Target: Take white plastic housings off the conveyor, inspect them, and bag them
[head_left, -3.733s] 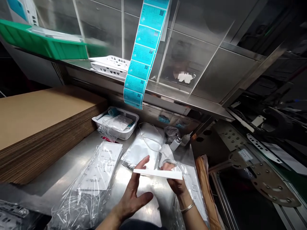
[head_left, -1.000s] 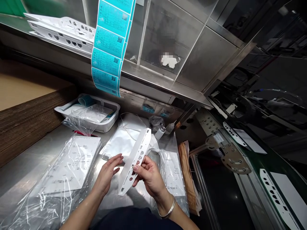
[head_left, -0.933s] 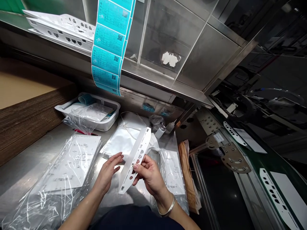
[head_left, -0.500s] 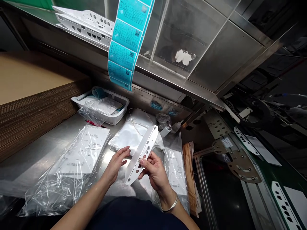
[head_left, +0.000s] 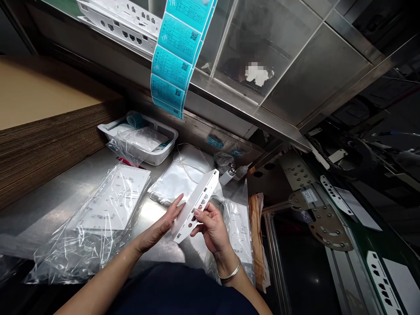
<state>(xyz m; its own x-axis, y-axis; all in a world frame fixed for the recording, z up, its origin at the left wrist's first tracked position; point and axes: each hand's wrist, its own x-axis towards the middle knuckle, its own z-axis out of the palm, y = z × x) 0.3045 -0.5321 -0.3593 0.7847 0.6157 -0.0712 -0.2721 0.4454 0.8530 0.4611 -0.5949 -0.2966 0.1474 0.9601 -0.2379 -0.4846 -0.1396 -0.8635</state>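
A white plastic housing (head_left: pixel 197 205) with a row of port cutouts along its edge is held up, tilted, over the metal bench. My right hand (head_left: pixel 212 225) pinches that cutout edge between thumb and fingers; a metal bangle circles the wrist. Fingers stretched out, my left hand (head_left: pixel 166 221) lies against or right beside the housing's left face; whether it touches is hard to tell. Behind the housing lie clear plastic bags (head_left: pixel 175 175). White panels in clear plastic (head_left: pixel 126 192) lie to the left, and another wrapped white panel (head_left: pixel 239 225) lies to the right.
Stacked cardboard (head_left: pixel 55 113) rises at the left beside a white plastic tray (head_left: pixel 164 153). A strip of blue labels (head_left: pixel 179 50) hangs from above, near more white housings (head_left: pixel 114 28) on the shelf. At right, a green conveyor (head_left: pixel 359 238) carries white parts. A small dispenser bottle (head_left: pixel 227 176) stands at the back.
My left hand has moved up and right, closer to the housing's face. The right hand keeps its pinch, and the housing has shifted slightly.
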